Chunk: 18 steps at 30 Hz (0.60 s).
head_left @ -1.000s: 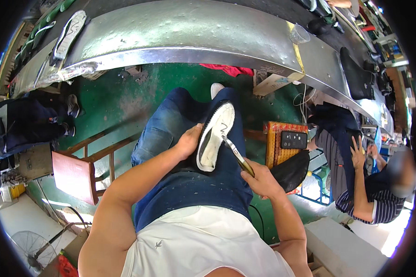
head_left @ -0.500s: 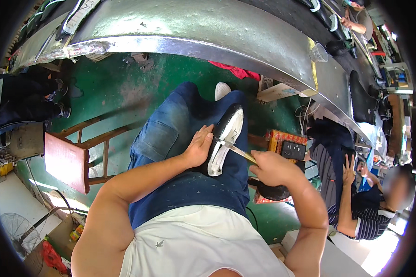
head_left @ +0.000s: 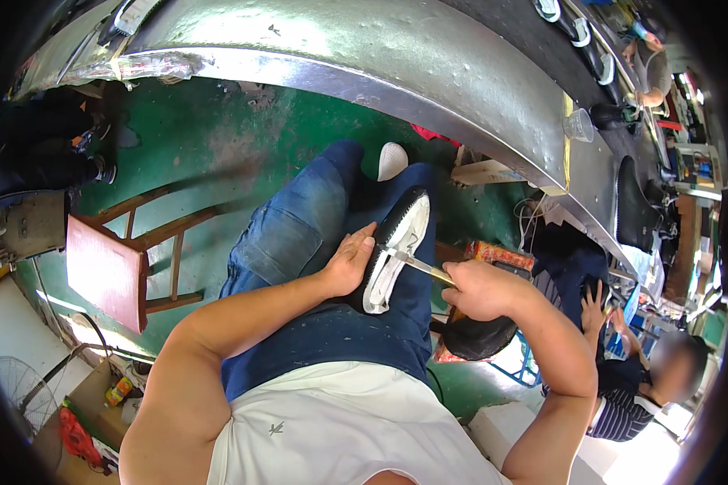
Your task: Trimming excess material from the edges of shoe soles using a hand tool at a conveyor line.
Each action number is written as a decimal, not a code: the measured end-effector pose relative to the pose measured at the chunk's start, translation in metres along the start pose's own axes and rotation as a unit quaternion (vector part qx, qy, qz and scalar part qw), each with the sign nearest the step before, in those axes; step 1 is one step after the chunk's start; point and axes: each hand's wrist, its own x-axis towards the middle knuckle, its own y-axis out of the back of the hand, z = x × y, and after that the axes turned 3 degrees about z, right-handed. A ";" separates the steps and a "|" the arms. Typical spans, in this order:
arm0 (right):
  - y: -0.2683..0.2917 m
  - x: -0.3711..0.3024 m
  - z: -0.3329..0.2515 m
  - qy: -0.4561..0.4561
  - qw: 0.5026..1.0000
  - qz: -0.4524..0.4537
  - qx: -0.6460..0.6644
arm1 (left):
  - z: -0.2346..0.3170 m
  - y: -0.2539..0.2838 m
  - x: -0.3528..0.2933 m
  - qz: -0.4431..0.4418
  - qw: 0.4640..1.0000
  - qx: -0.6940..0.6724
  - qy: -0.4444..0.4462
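Note:
A black shoe [head_left: 398, 246] lies sole up across my lap, its whitish underside showing inside a stitched dark edge. My left hand [head_left: 352, 259] grips its left side, fingers extended along the dark upper. From the right, my right hand [head_left: 482, 288] is closed around the yellowish handle of a slim tool [head_left: 421, 265]. The tool's metal front reaches over the middle of the sole; whether it is a brush or a hammer I cannot tell.
A long metal bench [head_left: 364, 77] curves across the far side, with a clear plastic cup [head_left: 578, 125] and black boots [head_left: 635, 206] at right. A wooden stool [head_left: 109, 273] stands left, a fan [head_left: 24, 392] lower left. Another person [head_left: 635, 396] sits at right.
The whole view has shifted slightly. My left hand stays against the shoe, and the tool stays over the sole. At right, the other person's hands have moved a little.

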 end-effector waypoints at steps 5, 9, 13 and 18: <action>0.016 0.012 -0.007 0.001 0.999 -0.046 -0.010 | -0.002 0.000 -0.006 -0.002 1.000 0.009 -0.011; -0.022 0.027 0.001 0.048 0.997 0.056 0.015 | -0.014 0.002 -0.010 -0.012 0.992 -0.126 0.008; -0.072 0.046 0.011 0.055 0.976 0.129 0.167 | 0.019 0.006 -0.007 -0.031 0.948 -0.314 0.039; -0.162 0.078 0.003 0.034 0.907 0.256 0.332 | 0.022 0.008 0.005 0.018 0.984 -0.173 0.038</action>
